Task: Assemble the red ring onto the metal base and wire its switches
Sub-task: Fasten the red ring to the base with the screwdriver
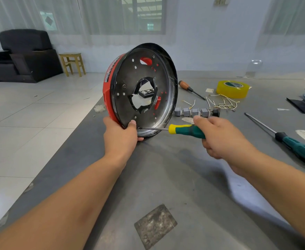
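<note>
Left hand point(120, 135): grasping the lower rim of the assembly, thumb lying on the plate face.
Red ring point(108, 91): one, sitting against the far side of the metal base point(144, 91); the pair is standing on edge on the grey table point(166, 177).
Screwdrivers: three; one green-yellow screwdriver point(186, 130) with its tip touching the base's lower rim, one orange-handled screwdriver point(189, 88) and one long green screwdriver point(292, 143) lying on the table.
Switches point(195, 112): four grey blocks in a row beside the base.
Wires point(223, 103): loose heap, count unclear.
Tape roll point(232, 88): one, yellow.
Right hand point(218, 136): clenching round the green-yellow handle.
</note>
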The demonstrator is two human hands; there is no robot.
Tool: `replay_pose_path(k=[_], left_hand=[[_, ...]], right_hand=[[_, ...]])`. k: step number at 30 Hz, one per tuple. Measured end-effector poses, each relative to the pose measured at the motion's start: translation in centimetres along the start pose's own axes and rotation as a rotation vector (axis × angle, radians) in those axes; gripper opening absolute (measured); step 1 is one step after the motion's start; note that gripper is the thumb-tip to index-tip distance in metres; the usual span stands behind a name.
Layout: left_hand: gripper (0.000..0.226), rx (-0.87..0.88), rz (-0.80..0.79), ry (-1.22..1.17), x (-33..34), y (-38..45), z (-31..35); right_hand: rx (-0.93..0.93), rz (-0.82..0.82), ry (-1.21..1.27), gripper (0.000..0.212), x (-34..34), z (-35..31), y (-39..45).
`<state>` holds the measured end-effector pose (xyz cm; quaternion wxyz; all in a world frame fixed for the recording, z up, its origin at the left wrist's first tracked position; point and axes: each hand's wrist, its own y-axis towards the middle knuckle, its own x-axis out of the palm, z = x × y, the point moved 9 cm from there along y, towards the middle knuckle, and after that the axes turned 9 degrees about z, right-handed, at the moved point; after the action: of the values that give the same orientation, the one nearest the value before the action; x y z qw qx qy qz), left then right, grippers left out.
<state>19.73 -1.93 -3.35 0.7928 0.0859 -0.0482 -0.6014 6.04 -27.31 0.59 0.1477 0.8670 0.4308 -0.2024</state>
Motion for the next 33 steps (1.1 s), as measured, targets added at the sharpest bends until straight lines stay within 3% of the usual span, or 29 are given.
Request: replay_pose_path(k=[1, 3, 5, 10, 12, 14, 18, 20, 22, 25, 27, 29, 33], left_hand=[[0.024, 0.001, 0.004, 0.001, -0.1, 0.0, 0.1], [0.024, 0.001, 0.018, 0.003, -0.2, 0.0, 0.1], [0.024, -0.002, 0.031, 0.003, -0.2, 0.0, 0.1], [0.025, 0.004, 0.020, 0.005, -0.1, 0.0, 0.0], [0.024, 0.006, 0.015, 0.001, -0.1, 0.1, 0.1], [0.023, 0.005, 0.018, 0.006, -0.2, 0.2, 0.0], [0.022, 0.014, 0.019, 0.020, -0.2, 0.2, 0.0], [0.023, 0.015, 0.024, 0.017, -0.2, 0.2, -0.1], [0.024, 0.008, 0.032, 0.004, -0.2, 0.2, -0.1], [0.026, -0.002, 0.038, -0.015, -0.2, 0.3, -0.2], [0.025, 0.005, 0.032, -0.009, -0.2, 0.3, -0.3], [0.023, 0.012, 0.024, -0.003, -0.1, 0.3, -0.3], [0.023, 0.023, 0.013, -0.005, -0.1, 0.3, -0.2]], right_hand=[[0.142, -0.081, 0.106, 0.043, 0.7, 1.0, -0.2], [0.156, -0.170, 0.154, 0.038, 1.0, 0.8, -0.3], [-0.064, -0.135, 0.031, 0.030, 0.0, -0.9, 0.1], [-0.884, 0.012, -0.659, 0.030, -0.9, -5.1, -2.3], [-0.995, 0.109, -0.767, 0.041, -0.9, -5.2, -2.7], [-0.880, 0.135, -0.631, 0.041, -0.8, -5.0, -2.5], [-0.140, 0.018, -0.035, 0.040, 0.0, -1.1, 0.0], [0.071, -0.068, 0.151, 0.040, 0.7, 0.1, -0.1], [-0.104, -0.043, 0.000, 0.037, 0.1, -1.1, -0.1], [-0.635, -0.015, -0.350, 0.036, -0.6, -4.6, -1.8], [-0.863, -0.066, -0.581, 0.037, -0.1, -5.1, -2.7], [-0.928, -0.077, -0.690, 0.040, 0.2, -4.8, -2.8], [-0.718, -0.066, -0.441, 0.033, 0.2, -3.7, -1.8]])
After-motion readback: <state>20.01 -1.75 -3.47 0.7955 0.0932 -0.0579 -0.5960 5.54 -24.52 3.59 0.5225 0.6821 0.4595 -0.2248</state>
